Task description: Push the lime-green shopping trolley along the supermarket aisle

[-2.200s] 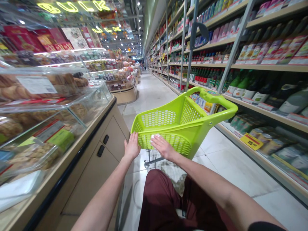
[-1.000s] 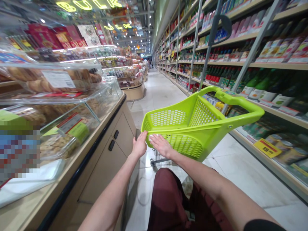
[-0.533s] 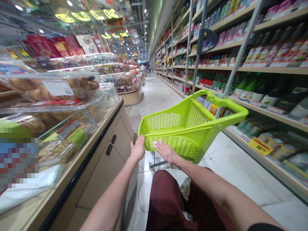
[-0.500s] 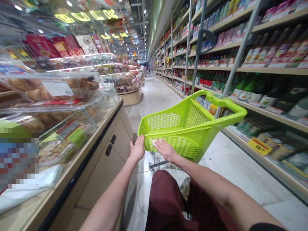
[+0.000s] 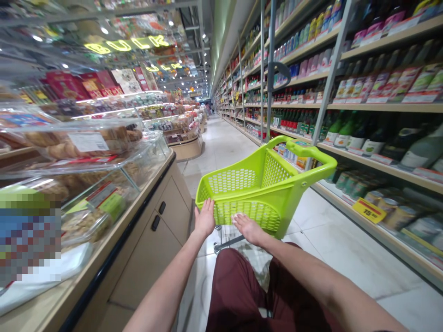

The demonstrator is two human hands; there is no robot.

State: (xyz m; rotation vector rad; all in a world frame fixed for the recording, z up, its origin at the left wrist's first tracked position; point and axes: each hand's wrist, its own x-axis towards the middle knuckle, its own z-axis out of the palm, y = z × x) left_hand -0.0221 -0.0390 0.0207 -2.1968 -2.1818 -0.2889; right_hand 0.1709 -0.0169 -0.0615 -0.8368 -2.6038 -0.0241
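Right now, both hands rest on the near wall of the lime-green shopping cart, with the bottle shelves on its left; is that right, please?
Not quite. The head view shows the bottle shelves on the right of the shopping cart; the bakery counter is on its left. The left hand and right hand do rest on its near wall.

We see a pale tiled floor [image 5: 332,235] running down the aisle, and the green cart [image 5: 263,184] stands on it. On our left a wooden counter [image 5: 138,263] bears stacked clear boxes [image 5: 86,140] of baked goods. On our right long shelves [image 5: 380,165] carry rows of bottles [image 5: 346,131], with tins [image 5: 353,186] on a lower board.
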